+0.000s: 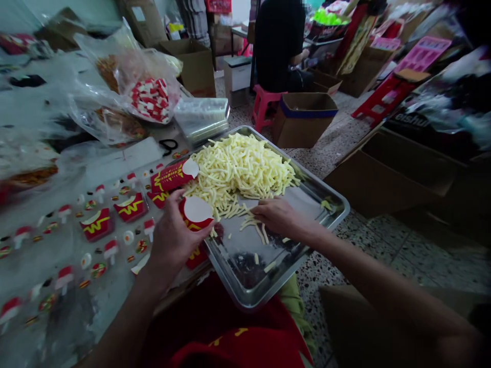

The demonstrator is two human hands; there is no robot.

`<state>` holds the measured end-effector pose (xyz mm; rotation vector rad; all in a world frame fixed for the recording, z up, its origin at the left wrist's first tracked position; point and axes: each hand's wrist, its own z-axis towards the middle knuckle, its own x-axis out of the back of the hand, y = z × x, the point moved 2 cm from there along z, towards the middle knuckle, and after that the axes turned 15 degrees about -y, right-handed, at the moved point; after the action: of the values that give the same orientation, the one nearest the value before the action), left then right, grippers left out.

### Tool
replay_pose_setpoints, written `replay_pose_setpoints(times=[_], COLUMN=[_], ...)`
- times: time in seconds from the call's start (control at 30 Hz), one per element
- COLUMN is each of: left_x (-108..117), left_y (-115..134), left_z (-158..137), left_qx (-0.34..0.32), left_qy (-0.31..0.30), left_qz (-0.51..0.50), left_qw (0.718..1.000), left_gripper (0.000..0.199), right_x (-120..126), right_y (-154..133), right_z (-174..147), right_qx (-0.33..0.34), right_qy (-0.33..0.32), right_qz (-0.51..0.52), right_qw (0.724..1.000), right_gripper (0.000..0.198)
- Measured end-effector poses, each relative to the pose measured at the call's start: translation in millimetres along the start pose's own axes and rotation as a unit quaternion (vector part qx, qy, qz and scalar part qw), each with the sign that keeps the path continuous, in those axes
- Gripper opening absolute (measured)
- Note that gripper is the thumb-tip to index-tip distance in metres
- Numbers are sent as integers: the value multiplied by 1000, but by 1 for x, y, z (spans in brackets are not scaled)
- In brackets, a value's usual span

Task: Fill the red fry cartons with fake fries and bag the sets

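Note:
My left hand is closed round a small red fries box with a white inside and yellow marking, held over the tray's left edge. Pale yellow fry-shaped pieces are heaped in the metal tray, with a few loose ones near its front. My right hand reaches down to the tray at the heap's lower edge. Its fingers are pressed together on some of the fry-shaped pieces. Flat red fries boxes lie left of the heap, beyond my left hand.
Small red fries boxes and rows of tiny food-shaped pieces cover the table at left. Behind them are a plastic bag of red-and-white pieces, clear plastic sleeves and black-handled scissors. Cardboard boxes stand on the floor; another person sits beyond.

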<state>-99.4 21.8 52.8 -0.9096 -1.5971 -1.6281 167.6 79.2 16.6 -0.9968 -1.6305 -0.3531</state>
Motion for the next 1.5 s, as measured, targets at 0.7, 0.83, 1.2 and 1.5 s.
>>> replay_pose_setpoints(times=[0.7,0.83,1.2,1.5], left_x=[-6,-8,-36,-56], left_y=[-1,-1,27,56], left_z=[-23,-25,-30,-33], left_qx=[-39,-47,-84,-71], left_qy=[16,4,-167,-275], left_qz=[31,29,63,204], left_qw=[999,998,980,937], left_gripper=[82,79,73,53], right_x=[-3,-15,-27,-38], right_y=[-30,-29,-49,-38], right_z=[-38,-39,-5,2], right_qx=[292,274,1,-61], right_qy=[-82,-76,23,34], right_qz=[-185,-140,-105,-68], right_qw=[935,948,994,995], right_gripper=[18,12,6,6])
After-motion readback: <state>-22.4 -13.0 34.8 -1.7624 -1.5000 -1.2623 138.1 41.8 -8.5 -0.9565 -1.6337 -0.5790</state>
